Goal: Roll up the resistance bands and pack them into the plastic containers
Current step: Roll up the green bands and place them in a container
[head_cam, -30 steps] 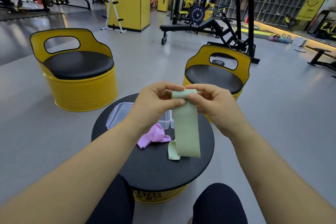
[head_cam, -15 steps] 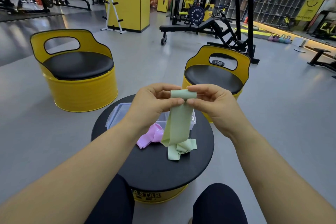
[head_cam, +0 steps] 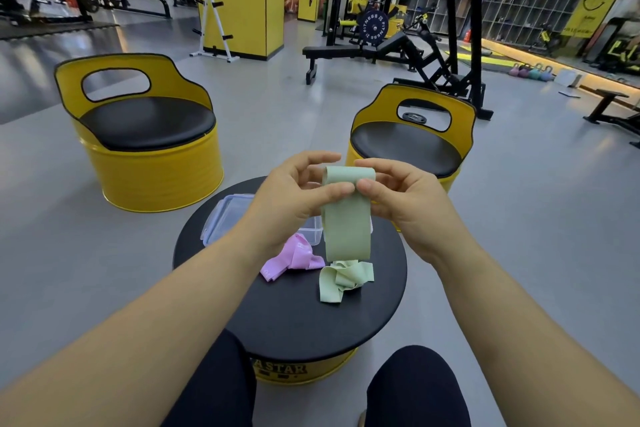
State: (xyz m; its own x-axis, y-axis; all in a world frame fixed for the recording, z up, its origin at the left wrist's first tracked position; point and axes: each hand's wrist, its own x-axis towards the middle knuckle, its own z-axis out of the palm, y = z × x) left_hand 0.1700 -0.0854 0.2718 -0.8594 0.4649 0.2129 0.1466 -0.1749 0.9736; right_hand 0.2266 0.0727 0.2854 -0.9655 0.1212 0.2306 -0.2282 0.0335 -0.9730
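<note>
Left of our fingers and lower down, a clear plastic container (head_cam: 227,215) sits on the round black table (head_cam: 294,322), partly hidden behind our left hand (head_cam: 291,198). That hand curls its fingers (head_cam: 332,191) round the folded-over top of the green band (head_cam: 346,229), pinching it with the thumb in front. Below that hand, a pink band (head_cam: 294,258) lies crumpled on the table. The green band hangs straight down from our fingertips, its loose tail heaped on the table. Our right hand (head_cam: 405,208) pinches the same top end from the other side, its thumb tip just beside the left thumb.
</note>
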